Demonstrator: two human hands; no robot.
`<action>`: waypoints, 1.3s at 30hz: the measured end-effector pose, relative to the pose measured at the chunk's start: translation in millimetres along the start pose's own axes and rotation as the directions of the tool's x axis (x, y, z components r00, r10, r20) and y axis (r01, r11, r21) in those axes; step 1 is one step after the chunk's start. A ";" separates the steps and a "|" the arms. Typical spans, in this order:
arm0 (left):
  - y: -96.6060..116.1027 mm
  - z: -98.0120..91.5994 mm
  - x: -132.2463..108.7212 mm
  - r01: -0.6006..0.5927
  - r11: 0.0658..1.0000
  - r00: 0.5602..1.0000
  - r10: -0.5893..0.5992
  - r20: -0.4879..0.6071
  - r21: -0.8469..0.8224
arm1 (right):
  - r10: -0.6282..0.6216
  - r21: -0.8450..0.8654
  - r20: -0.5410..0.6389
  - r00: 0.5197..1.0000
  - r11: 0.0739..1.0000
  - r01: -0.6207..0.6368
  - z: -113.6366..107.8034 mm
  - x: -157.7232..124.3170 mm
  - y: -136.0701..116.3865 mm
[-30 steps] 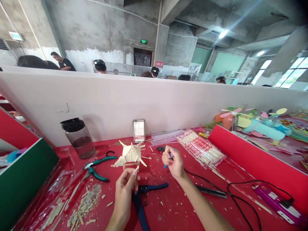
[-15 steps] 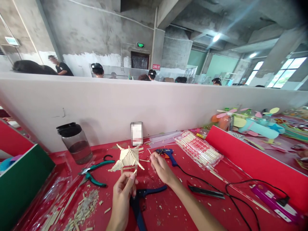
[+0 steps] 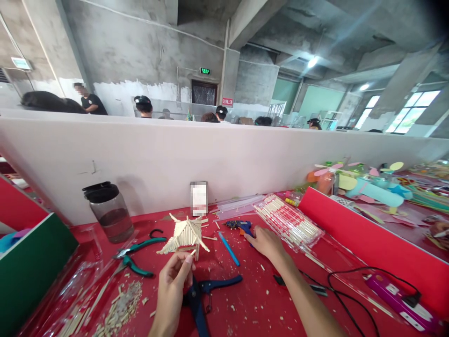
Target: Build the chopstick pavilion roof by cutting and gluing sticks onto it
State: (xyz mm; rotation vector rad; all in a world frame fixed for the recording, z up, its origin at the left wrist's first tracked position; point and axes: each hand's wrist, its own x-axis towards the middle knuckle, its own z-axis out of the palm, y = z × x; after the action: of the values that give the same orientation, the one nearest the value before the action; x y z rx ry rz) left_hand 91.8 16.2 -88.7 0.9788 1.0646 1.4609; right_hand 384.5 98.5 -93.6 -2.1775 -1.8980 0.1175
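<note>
My left hand [image 3: 173,276] pinches a short wooden stick [image 3: 193,252] between thumb and fingertips. Just beyond it stands a small pavilion-like model [image 3: 187,234] with a roof of pale sticks. At the grip of a blue hot glue gun [image 3: 236,224] on the table, my right hand [image 3: 268,241] has its fingers closed around the handle; the hand partly hides the grip. A blue pen-like stick [image 3: 229,249] lies between my hands. Below the model are dark blue cutters [image 3: 199,299], partly behind my left hand.
Green-handled pliers [image 3: 135,257], a water bottle [image 3: 108,213] and wood scraps [image 3: 122,299] are at left. On the right lie bundled sticks [image 3: 287,220], a cutter knife [image 3: 319,289] under my forearm and a purple power strip [image 3: 400,299] with a cable. A white partition [image 3: 224,159] closes the back.
My right hand has moved right, from beside the model to the glue gun's handle. The blue pen-like stick has come into view. My left hand keeps its short stick and shifts slightly left.
</note>
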 end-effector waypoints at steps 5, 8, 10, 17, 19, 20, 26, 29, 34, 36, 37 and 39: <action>2.4 2.0 -0.4 0.008 1.000 1.000 -0.008 -0.002 -0.009 | -0.002 -0.124 -0.004 1.000 0.992 0.002 -7.4 1.3 -7.4; 2.4 3.7 -1.5 0.013 1.000 1.000 -0.013 0.003 -0.001 | -0.016 -0.164 0.001 1.000 0.986 0.016 -10.6 0.3 -11.0; 2.1 4.0 -2.5 0.014 1.000 1.000 -0.014 0.002 0.004 | -0.025 -0.183 0.001 1.000 0.983 0.025 -10.2 -1.1 -12.8; 0.4 1.7 -2.7 0.011 1.000 1.000 -0.011 0.010 0.008 | -0.064 -0.215 0.007 0.998 0.975 0.064 -4.8 -3.8 -16.3; -0.6 1.3 -2.1 0.008 1.000 1.000 -0.009 0.014 0.006 | -0.060 -0.221 0.002 0.998 0.973 0.059 -5.2 -3.7 -14.9; -1.1 1.3 -1.9 0.007 1.000 1.000 -0.007 0.016 0.006 | -0.056 -0.224 -0.001 0.998 0.973 0.054 -5.7 -3.5 -14.0; -1.0 1.7 -0.9 0.003 1.000 1.000 -0.004 0.013 0.026 | -0.052 -0.238 -0.006 0.999 0.970 0.049 -7.1 -3.7 -11.3; 0.5 0.2 -0.2 0.002 0.999 1.000 -0.002 0.002 0.048 | -0.048 -0.242 -0.009 0.999 0.969 0.045 -6.4 -6.3 -13.4; 0.6 -3.6 1.9 0.017 0.995 1.000 -0.016 -0.009 0.095 | -0.049 -0.235 -0.008 0.999 0.971 0.046 -5.7 -9.8 -17.6; 0.7 -5.3 3.7 0.021 0.992 1.000 -0.020 -0.005 0.125 | -0.042 -0.219 0.002 0.999 0.975 0.042 -6.5 -8.3 -17.1; 0.9 -6.3 4.8 0.023 0.990 1.000 -0.023 -0.005 0.139 | -0.039 -0.208 0.010 0.999 0.977 0.041 -7.0 -7.0 -16.4; 1.3 -8.4 7.4 0.025 0.987 1.000 -0.024 -0.009 0.157 | -0.031 -0.179 0.028 0.999 0.983 0.036 -7.2 -4.0 -14.2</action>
State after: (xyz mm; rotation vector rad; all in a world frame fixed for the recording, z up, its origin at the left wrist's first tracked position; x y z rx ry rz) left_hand 82.4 22.4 -89.4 1.0674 1.2072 1.3772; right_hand 371.8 95.3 -83.7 -2.2657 -2.0296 -0.0348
